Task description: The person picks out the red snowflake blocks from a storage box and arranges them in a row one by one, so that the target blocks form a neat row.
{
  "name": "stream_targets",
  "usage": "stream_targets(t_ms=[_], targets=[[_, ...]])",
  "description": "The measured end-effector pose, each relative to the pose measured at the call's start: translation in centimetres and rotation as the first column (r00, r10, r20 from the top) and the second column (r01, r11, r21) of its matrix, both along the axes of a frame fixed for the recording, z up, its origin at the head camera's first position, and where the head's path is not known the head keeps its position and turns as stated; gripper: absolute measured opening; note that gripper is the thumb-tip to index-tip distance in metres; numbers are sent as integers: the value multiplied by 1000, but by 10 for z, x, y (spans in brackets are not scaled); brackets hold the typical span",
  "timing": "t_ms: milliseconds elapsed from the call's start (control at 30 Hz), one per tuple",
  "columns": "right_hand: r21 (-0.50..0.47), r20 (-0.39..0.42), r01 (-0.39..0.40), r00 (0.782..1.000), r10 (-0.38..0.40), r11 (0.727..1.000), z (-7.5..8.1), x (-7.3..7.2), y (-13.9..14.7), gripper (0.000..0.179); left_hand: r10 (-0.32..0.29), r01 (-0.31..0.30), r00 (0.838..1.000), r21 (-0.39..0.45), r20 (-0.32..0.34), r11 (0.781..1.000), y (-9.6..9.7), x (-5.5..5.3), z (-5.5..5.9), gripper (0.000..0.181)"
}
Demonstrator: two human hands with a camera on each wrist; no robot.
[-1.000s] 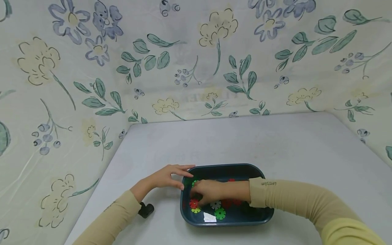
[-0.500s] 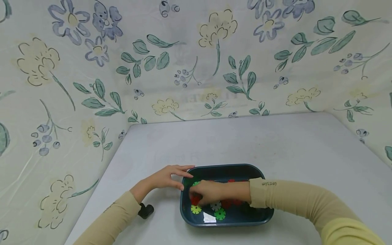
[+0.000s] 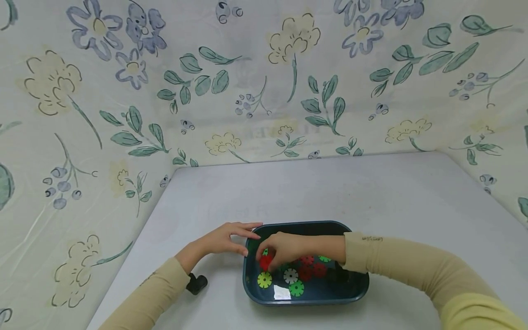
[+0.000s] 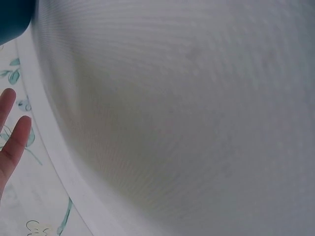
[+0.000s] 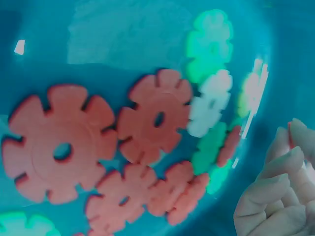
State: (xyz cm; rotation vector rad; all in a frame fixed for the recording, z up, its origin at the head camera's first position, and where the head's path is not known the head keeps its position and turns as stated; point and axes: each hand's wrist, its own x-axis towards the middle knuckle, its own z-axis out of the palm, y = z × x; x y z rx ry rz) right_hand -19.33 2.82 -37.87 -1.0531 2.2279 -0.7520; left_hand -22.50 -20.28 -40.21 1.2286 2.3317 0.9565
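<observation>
My right hand [image 3: 284, 247] is over the left part of a dark blue tray [image 3: 305, 228], pinching a red notched plastic disc [image 3: 266, 262] between thumb and fingers. Only a sliver of that disc shows in the right wrist view. Below it lie a yellow disc [image 3: 265, 280], a white disc [image 3: 290, 276] and a green disc [image 3: 296, 288]. Several red discs [image 5: 61, 145] spread across the tray floor, some overlapping. My left hand [image 3: 227, 239] rests at the tray's left rim with fingers extended and thumb apart; its wrist view catches just two fingers [image 4: 15, 147].
A white table [image 3: 255, 192] surrounds the tray. Flower-patterned sheeting [image 3: 264, 91] stands along the back and both sides. A small black device [image 3: 197, 284] sits by the left wrist.
My right hand has risen slightly from the tray floor, bringing the red disc with it. The yellow disc beneath is uncovered. My left hand has stayed put.
</observation>
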Motion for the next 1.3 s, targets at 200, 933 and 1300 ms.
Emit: stream_targets(t_ms=[200,933,1300], targets=[[-5,28,38,999,-38,999,20,0,8,32,9,-9,1000,3,12,1000,0,-1,-1,44],[-108,9,307,951,-308,945,63,-55,78,40,33,-32,998,-15,45,999,1,1,-2,44],[-117,28,509,860,-509,853,56,-97,124,39,34,-34,999,-10,22,999,1,0,-3,44]])
